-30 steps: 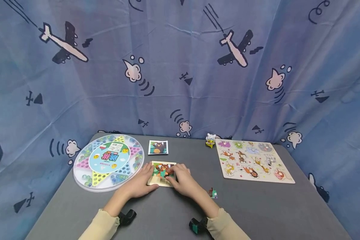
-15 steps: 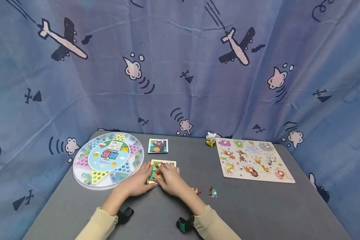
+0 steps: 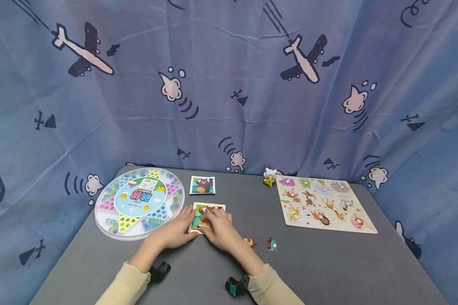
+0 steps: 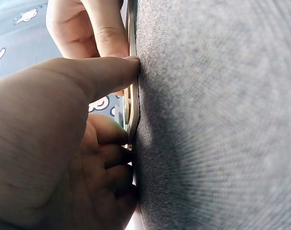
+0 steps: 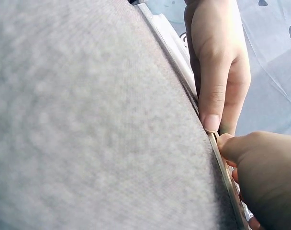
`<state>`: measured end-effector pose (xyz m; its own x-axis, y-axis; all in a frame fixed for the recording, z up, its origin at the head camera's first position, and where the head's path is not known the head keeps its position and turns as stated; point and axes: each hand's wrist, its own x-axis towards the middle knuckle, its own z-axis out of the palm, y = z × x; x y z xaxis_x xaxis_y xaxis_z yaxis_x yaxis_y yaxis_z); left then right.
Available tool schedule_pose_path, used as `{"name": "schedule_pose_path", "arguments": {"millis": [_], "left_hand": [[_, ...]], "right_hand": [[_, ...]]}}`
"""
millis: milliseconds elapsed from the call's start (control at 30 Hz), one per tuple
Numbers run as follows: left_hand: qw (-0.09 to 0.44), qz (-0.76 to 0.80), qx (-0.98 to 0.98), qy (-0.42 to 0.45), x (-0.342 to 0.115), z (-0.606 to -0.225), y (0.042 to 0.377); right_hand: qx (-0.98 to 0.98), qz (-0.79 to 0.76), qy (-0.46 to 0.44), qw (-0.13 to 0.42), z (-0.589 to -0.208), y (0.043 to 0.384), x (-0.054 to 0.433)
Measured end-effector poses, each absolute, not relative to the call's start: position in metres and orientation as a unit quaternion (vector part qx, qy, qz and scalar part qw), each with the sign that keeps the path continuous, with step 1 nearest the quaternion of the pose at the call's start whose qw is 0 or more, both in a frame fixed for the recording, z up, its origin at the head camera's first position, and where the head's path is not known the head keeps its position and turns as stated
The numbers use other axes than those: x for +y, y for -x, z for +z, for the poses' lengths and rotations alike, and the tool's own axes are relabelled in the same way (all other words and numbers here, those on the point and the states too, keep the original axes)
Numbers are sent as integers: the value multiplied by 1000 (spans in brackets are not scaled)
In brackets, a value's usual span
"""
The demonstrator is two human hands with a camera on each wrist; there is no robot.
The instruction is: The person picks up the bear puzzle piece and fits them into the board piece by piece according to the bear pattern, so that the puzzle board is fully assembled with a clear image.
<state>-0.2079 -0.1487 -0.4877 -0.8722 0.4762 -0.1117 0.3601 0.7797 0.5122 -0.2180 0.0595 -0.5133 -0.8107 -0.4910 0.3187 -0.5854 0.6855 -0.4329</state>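
Note:
A small wooden puzzle board [image 3: 191,230] with a bear picture lies flat on the grey table in front of the person. My left hand [image 3: 178,228] holds its left side, thumb at the near edge and fingers along the left edge. My right hand [image 3: 220,228] is over the board's right part, with curled fingers and thumb down on a puzzle piece [image 3: 206,225], mostly hidden under them. In the left wrist view the left thumb [image 4: 121,72] touches the thin board edge. Two loose pieces, a brown one [image 3: 250,242] and a green one [image 3: 272,244], lie right of the right forearm.
A bear picture card [image 3: 202,185] lies behind the board. To the left is a round Chinese checkers set [image 3: 101,223]; at right, an animal peg puzzle [image 3: 301,222]. A small figurine [image 3: 269,177] stands at the back. A patterned blue curtain [image 3: 229,84] hangs behind the table.
The right hand has shifted left over the board, and the brown loose piece has come into view beside the forearm. The left hand stays at the board's left side.

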Motion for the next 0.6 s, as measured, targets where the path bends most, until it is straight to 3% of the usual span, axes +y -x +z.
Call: {"name": "schedule_pose_path", "arguments": {"millis": [333, 600], "left_hand": [[125, 228, 941, -216, -145, -479, 202], [159, 217, 935, -231, -145, -459, 191]], "right_hand": [[-907, 284, -294, 99, -515, 216, 62], [-905, 295, -291, 101, -515, 217, 62]]}}
